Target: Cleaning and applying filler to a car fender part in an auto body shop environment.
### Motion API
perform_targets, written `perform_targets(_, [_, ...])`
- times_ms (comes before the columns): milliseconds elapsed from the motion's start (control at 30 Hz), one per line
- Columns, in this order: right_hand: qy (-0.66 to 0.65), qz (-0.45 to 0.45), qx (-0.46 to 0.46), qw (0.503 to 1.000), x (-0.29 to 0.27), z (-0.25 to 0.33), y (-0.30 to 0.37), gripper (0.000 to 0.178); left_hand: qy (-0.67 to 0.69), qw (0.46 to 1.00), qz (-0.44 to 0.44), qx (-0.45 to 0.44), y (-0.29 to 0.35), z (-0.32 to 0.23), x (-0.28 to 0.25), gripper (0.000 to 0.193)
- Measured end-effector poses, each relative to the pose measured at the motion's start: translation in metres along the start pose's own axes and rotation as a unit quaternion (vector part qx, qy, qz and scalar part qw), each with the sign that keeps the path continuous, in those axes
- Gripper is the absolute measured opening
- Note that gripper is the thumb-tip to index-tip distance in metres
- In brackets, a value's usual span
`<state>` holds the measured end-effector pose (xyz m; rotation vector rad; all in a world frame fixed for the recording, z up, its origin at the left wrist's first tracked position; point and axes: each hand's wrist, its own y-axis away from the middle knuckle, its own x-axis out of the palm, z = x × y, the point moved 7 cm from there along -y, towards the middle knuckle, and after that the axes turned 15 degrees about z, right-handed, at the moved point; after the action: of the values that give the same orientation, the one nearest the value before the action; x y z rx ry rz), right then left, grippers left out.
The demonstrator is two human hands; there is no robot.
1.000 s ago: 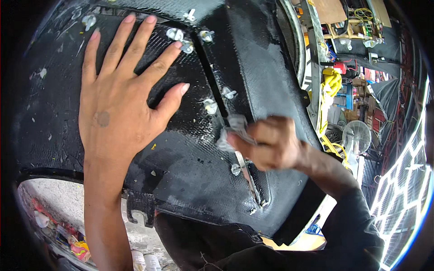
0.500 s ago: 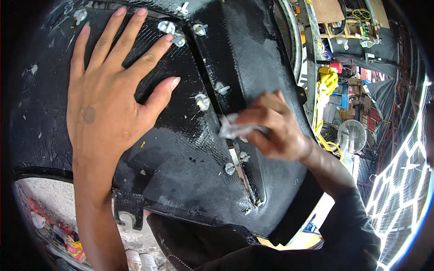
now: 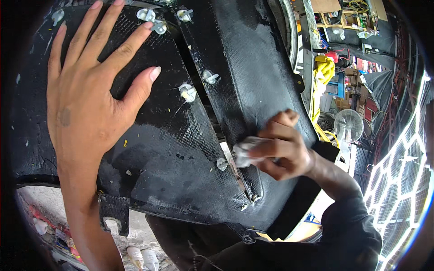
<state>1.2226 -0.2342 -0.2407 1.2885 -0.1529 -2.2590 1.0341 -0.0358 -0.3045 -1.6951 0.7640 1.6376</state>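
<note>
While the left hand (image 3: 90,95) lies flat with its fingers spread on a black panel (image 3: 167,167), gripping nothing, a grey wing-shaped fastener (image 3: 58,17) sits just beyond its little finger. Below its wrist, a black tab (image 3: 113,205) juts from the panel's near edge, with a pair of pale shoes (image 3: 143,259) on the ground beyond. Close to the tip of the index finger stand two more winged pieces (image 3: 145,15), near each other. Farther right, a long narrow slot (image 3: 201,90) runs slantwise down the textured panel, with similar fasteners along both sides, among them a whitish one (image 3: 187,92) on its left. Toward the slot's lower end, a crumpled grey-white wad (image 3: 247,151) lies against the panel at the slot's right side, pinched between the thumb and fingers of the right hand (image 3: 282,149); both are somewhat blurred, so whether all the fingertips touch it cannot be told. Past the panel's right edge come a yellow bundle (image 3: 322,74), a round fan (image 3: 348,125) and, farthest right, bright white netting (image 3: 402,176).
</note>
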Motion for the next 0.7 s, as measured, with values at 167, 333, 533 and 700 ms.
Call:
perform_targets(167, [0.167,-0.062,-0.081,0.981,0.035,0.033,0.043,0.026,-0.023,1.0,0.006,0.0,-0.004,-0.001,0.003,0.049])
perform_targets(333, [0.141,-0.11,-0.031,0.983,0.032,0.019,0.02,0.025,-0.066,0.998,0.02,0.002,0.001,0.004,0.007,0.051])
perform_targets(533, [0.159,-0.09,-0.03,0.983,0.03,0.022,0.014,0.023,-0.092,0.996,0.023,-0.002,-0.004,0.006,0.013,0.052])
perform_targets(700, [0.066,0.036,-0.047,0.996,0.047,0.039,0.047,0.019,-0.114,0.993,0.03,0.001,-0.005,0.004,0.009,0.052])
